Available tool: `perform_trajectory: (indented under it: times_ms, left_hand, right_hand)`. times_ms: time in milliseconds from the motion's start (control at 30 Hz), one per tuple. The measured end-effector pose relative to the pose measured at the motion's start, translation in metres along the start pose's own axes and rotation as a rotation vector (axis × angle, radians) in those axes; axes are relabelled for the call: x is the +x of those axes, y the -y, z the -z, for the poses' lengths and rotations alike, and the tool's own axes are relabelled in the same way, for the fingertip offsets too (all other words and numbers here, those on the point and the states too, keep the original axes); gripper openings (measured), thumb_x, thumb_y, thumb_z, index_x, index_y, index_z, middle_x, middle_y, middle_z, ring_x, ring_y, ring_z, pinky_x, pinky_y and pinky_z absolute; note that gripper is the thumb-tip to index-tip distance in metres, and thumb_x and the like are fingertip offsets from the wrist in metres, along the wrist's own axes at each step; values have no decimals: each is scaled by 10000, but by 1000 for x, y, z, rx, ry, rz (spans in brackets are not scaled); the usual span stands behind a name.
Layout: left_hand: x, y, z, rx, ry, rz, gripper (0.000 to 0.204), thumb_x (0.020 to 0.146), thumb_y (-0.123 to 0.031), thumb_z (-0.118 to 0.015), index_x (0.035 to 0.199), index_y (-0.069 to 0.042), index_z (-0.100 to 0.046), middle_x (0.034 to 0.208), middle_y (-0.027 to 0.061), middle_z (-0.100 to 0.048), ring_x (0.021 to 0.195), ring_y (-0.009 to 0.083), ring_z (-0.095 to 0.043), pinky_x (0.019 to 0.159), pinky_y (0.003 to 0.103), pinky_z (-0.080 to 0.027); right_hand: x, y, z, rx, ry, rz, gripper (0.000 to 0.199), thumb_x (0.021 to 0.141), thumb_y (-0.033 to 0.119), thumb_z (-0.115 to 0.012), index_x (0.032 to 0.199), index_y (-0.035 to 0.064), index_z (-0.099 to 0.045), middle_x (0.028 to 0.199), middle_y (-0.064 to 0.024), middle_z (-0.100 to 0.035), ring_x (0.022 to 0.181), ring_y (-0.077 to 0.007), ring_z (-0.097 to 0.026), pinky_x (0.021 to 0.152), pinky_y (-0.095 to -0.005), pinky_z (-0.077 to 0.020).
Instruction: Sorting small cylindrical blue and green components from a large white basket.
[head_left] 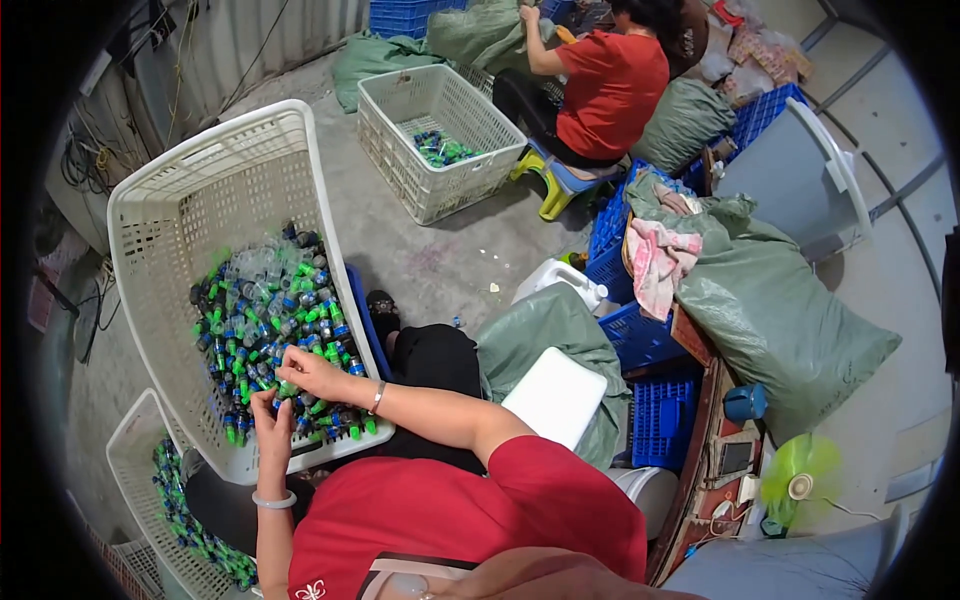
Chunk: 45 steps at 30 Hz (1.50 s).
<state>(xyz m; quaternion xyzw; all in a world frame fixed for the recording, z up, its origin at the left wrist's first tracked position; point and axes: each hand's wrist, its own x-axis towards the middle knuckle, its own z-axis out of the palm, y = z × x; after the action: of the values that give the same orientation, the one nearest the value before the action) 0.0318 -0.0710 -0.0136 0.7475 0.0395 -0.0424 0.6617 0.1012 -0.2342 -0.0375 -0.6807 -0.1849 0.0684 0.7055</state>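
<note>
Dozens of small green-and-blue capped parts [270,320] lie heaped in the white basket [200,190] tilted toward us, where our right hand [305,372] pinches one green piece, our left hand [270,425] beside it curls around another, and a second basket [140,440] sits below left.

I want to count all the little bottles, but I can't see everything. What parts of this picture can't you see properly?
- Head view: the small green and blue pieces in the big white crate are too tiny and heaped to count.
- The left hand and right hand cover what the fingers pinch.
- The lower crate is cut off by the dark rim.
- The seated person faces away; their hands are hidden.
</note>
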Motion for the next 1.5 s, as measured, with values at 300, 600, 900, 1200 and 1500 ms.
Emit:
perform_trajectory:
  times_ms: [300,600,900,1200,1500]
  left_hand:
    - [0,-18,-6,473,81,-248,322,841,-2,-612,1117,10,-447,988,111,-535,892,186,-532,790,307,-445]
    - [12,-8,-1,350,36,-313,337,855,-10,-601,1158,0,-455,966,102,-537,896,227,-539,777,355,-456]
    - [5,-27,23,20,201,49,290,859,13,-575,1120,-10,-449,938,91,-485,875,225,-516,756,335,-446]
    - [-15,-26,-2,618,61,-437,321,836,66,-565,1127,10,-441,971,191,-487,895,370,-521,793,382,-442]
    - [-27,-18,35,603,6,-344,375,846,54,-556,1205,20,-453,1067,182,-503,1003,327,-528,885,381,-428]
  right_hand:
    - [3,-12,-5,-48,34,-128,266,935,258,-550,793,43,-484,684,-16,-475,642,-100,-419,576,-305,-391]
    - [-2,28,0,110,98,-184,266,916,289,-579,864,33,-529,708,-72,-521,671,-130,-507,600,-320,-426]
    - [2,26,10,-476,213,160,441,861,439,-637,756,13,-596,625,-37,-549,601,-135,-541,568,-308,-442]
    - [2,20,2,40,297,-389,460,860,462,-625,727,22,-644,570,-24,-529,533,-132,-540,501,-297,-432]
    - [-7,29,-16,217,426,-599,501,879,517,-585,764,30,-551,609,-31,-495,457,-142,-459,434,-300,-401]
